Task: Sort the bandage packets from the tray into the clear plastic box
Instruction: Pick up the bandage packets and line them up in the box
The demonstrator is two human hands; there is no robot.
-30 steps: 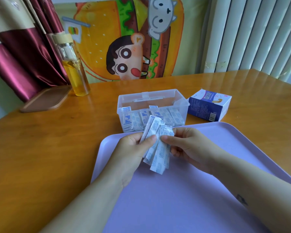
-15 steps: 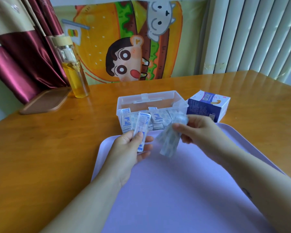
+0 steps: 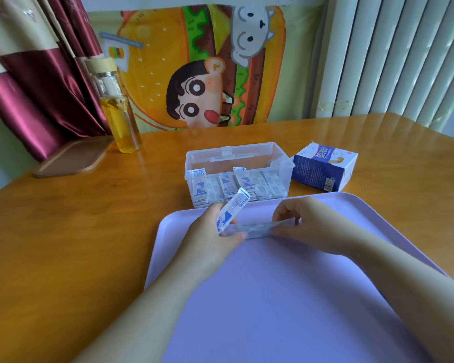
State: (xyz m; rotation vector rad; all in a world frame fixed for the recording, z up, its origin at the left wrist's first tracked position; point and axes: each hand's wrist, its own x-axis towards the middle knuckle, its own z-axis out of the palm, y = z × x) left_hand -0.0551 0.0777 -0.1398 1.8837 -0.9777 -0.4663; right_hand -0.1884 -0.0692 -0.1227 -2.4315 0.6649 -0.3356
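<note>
Left grip (image 3: 210, 237): pinching one bandage packet (image 3: 233, 209), tilted, over the far edge of the tray (image 3: 273, 297).
Right grip (image 3: 307, 224): grasping a blurred packet bundle (image 3: 262, 227).
Clear plastic box (image 3: 260, 150): just beyond the tray, holding boxed packets (image 3: 247, 186).

A glossy orange-brown wooden worktop (image 3: 63, 244) fills the room's foreground, daylight gleaming off its far right corner beneath tall white vertical slats (image 3: 393, 56). A bright cartoon burger hanging (image 3: 152, 82) covers the pale green wall behind, flanked at left by a maroon-and-cream satin curtain (image 3: 37, 95). A glass bottle (image 3: 117, 111) of amber liquid stands beside a brown board (image 3: 71, 158).
</note>
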